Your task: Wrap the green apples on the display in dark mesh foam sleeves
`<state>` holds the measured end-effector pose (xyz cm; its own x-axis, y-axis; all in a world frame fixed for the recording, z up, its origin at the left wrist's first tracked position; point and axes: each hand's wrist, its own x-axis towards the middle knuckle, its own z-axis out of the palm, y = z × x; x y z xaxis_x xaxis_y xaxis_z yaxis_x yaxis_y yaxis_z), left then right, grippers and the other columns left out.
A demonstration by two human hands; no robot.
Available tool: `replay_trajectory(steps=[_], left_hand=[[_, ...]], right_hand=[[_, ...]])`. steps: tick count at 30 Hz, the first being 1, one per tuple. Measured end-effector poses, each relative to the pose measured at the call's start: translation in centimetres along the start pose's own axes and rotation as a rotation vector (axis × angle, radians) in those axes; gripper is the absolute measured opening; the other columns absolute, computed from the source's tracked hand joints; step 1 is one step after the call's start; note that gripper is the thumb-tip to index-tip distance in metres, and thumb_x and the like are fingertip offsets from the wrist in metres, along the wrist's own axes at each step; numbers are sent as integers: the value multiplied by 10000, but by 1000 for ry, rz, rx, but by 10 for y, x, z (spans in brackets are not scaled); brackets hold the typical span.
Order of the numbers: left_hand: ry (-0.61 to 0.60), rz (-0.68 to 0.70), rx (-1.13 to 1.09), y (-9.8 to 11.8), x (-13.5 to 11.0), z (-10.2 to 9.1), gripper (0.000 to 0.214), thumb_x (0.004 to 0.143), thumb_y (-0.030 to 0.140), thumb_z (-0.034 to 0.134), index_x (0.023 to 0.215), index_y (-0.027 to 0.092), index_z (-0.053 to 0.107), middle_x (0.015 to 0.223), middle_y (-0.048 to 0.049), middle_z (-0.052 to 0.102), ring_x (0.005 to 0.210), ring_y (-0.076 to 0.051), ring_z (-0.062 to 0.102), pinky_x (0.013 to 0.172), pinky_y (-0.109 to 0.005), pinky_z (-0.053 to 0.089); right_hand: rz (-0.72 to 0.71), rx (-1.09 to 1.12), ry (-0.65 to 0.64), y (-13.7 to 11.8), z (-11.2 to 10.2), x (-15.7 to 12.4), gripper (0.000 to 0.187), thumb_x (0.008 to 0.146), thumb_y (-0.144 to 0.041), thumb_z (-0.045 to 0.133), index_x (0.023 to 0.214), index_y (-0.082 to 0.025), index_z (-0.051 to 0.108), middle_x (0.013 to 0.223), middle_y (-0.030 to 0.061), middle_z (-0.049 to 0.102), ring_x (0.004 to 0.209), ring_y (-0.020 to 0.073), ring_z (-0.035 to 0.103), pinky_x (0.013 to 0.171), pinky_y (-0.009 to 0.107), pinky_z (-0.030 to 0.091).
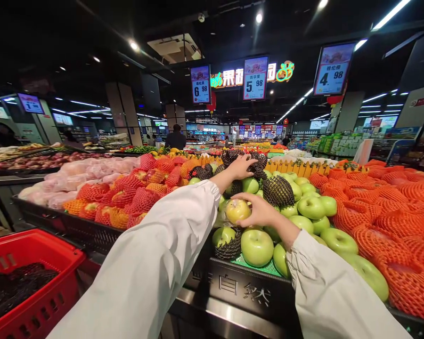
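My left hand (240,167) reaches far over a pile of green apples (257,246) and rests with curled fingers on an apple in a black foam net (255,162) at the back. My right hand (259,210) is closed round a yellowish-green apple (237,210) that seems wrapped in clear film, just above the pile. Both arms wear white sleeves. More black-netted apples (277,190) lie among the bare green ones.
A red shopping basket (35,263) holding black nets stands at lower left. Fruit in orange-red nets (392,221) fills the bin on the right and another bin (134,193) to the left. Price signs (255,77) hang overhead. A person (175,137) stands far behind.
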<state>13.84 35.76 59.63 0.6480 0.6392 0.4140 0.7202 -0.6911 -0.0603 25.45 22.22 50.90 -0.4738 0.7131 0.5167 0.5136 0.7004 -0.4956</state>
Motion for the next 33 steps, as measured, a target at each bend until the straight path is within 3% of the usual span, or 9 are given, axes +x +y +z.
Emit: replay_trajectory(steps=[3, 6, 10, 14, 19, 23, 25, 29, 33], left_hand=[[47, -32, 146, -1, -9, -3, 733, 824, 314, 720, 1506, 234, 463, 1521, -173, 435, 1355, -384, 440, 1127, -472, 380], [177, -156, 181, -5, -18, -2, 833, 763, 201, 756, 1521, 210, 411, 1517, -201, 411, 1336, -375, 448, 1077, -458, 408], [201, -279, 167, -16, -23, -5, 355, 804, 138, 698, 1157, 126, 663, 1343, -220, 557, 1294, -394, 476, 1023, -465, 425], [324, -339, 76, -27, -25, -17, 128, 874, 230, 664, 983, 166, 639, 1184, -165, 621, 1157, -336, 562, 940, -416, 448], [657, -475, -479, -20, -40, -20, 235, 922, 311, 637, 808, 217, 455, 845, -25, 576, 829, -186, 567, 784, -311, 431], [694, -557, -991, 10, -70, 0, 210, 921, 253, 632, 952, 221, 427, 834, 18, 567, 758, -136, 569, 756, -276, 454], [647, -514, -1146, 28, -87, 9, 383, 847, 185, 702, 1107, 224, 422, 970, -8, 625, 814, -142, 616, 790, -292, 490], [609, -308, -1097, 54, -112, 11, 556, 780, 105, 726, 1247, 219, 447, 1159, -62, 650, 960, -184, 659, 916, -348, 517], [722, -229, -854, 59, -123, 0, 309, 824, 142, 707, 1102, 213, 595, 1106, -67, 679, 1057, -233, 657, 993, -396, 504]], right_hand=[[27, 66, 205, 1, -5, 3, 636, 562, -347, 810, 1166, -203, 672, 1232, 98, 712, 1120, 309, 666, 1052, 460, 483], [129, 159, 430, 7, -9, 7, 645, 560, -441, 812, 1130, -183, 658, 1175, 115, 715, 1066, 304, 665, 1025, 482, 498], [384, 328, 642, 15, -13, 11, 610, 527, -566, 800, 981, -177, 681, 993, 97, 734, 920, 289, 677, 918, 475, 553], [537, 619, 681, 9, -14, 11, 552, 514, -538, 828, 928, -200, 693, 945, 70, 743, 880, 260, 699, 742, 379, 604], [496, 840, 788, -1, -16, 11, 674, 487, -469, 895, 1069, -266, 621, 1030, 10, 739, 917, 221, 714, 591, 271, 605], [409, 1011, 818, 1, -18, 11, 618, 535, -442, 907, 1069, -286, 637, 1028, -14, 749, 922, 209, 722, 598, 273, 635], [367, 1082, 803, 1, -18, 11, 588, 523, -395, 933, 1033, -280, 665, 992, -26, 758, 892, 193, 725, 619, 266, 647], [323, 1132, 778, 0, -16, 11, 569, 464, -310, 965, 963, -264, 696, 884, -46, 759, 775, 145, 703, 582, 203, 615], [280, 1135, 809, 1, -17, 9, 495, 500, -398, 931, 929, -280, 715, 883, -50, 760, 779, 138, 692, 597, 193, 605]])
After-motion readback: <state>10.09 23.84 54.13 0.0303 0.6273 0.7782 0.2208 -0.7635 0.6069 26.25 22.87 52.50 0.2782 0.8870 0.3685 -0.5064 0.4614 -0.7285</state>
